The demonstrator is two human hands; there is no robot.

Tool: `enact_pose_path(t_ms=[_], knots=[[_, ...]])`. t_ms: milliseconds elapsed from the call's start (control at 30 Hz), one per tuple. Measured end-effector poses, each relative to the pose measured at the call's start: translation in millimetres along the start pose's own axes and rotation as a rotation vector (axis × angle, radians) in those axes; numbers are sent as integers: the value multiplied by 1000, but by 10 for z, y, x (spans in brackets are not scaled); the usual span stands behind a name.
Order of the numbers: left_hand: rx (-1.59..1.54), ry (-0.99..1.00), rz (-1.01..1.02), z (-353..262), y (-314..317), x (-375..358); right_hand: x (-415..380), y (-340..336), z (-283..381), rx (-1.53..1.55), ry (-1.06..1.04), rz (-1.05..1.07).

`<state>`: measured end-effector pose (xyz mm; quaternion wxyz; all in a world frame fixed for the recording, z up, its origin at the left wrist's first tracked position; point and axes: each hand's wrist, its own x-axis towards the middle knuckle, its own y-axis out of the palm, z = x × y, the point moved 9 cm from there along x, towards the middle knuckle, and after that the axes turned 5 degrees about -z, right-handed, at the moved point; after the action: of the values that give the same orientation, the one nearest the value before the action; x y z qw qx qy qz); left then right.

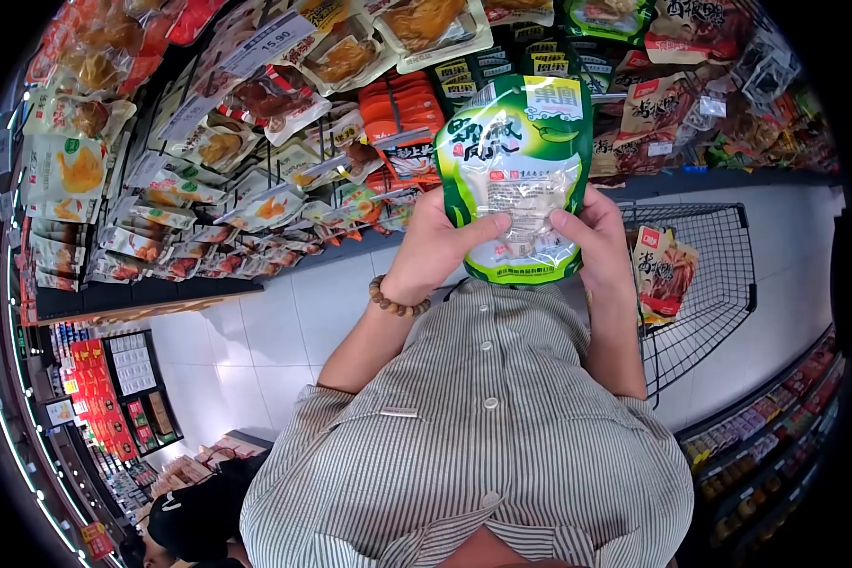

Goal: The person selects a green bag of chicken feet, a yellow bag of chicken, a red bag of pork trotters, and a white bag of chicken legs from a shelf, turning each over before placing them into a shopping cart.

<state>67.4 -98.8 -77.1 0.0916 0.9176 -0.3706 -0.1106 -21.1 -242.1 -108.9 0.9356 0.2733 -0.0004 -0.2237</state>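
A green and white food packet (530, 180) with a clear window is held upright in front of my chest, its printed face toward me. My left hand (442, 243) grips its left lower edge, thumb across the front. On the other side, my right hand (596, 237) holds the right edge, its thumb also on the front. The fingers behind the packet are hidden. A beaded bracelet (398, 301) circles my left wrist. Just beyond the packet hang similar green packets (549, 62) on the rack.
A wire shopping cart (719, 275) with a red and tan packet (665, 275) stands to my right. Racks of hanging snack packets (218, 142) stretch across the front and left. Shelves (767, 445) stand at lower right. A person in black (204, 511) is at lower left.
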Motion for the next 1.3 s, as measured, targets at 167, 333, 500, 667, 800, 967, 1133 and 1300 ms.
enact_pose_path(t_ms=[167, 333, 500, 667, 800, 967, 1133, 1300], knots=[[-5, -10, -7, -16, 23, 16, 8, -17, 5, -9, -5, -7], [68, 63, -25, -64, 50, 32, -21, -11, 32, -18, -23, 4], [79, 50, -40, -88, 71, 18, -46, 23, 2, 19, -24, -12], [157, 91, -59, -134, 64, -14, -50, 18, -32, 19, -39, -20], [197, 96, -69, -136, 57, -25, -63, 48, 4, 25, -55, -49], [179, 105, -73, -136, 59, -34, -64, 48, 10, 14, -70, -60], [171, 40, -69, -133, 58, -52, -44, 30, -8, -22, -25, -14], [89, 70, -73, -73, 41, -30, -46, 73, -24, 3, -3, 11]])
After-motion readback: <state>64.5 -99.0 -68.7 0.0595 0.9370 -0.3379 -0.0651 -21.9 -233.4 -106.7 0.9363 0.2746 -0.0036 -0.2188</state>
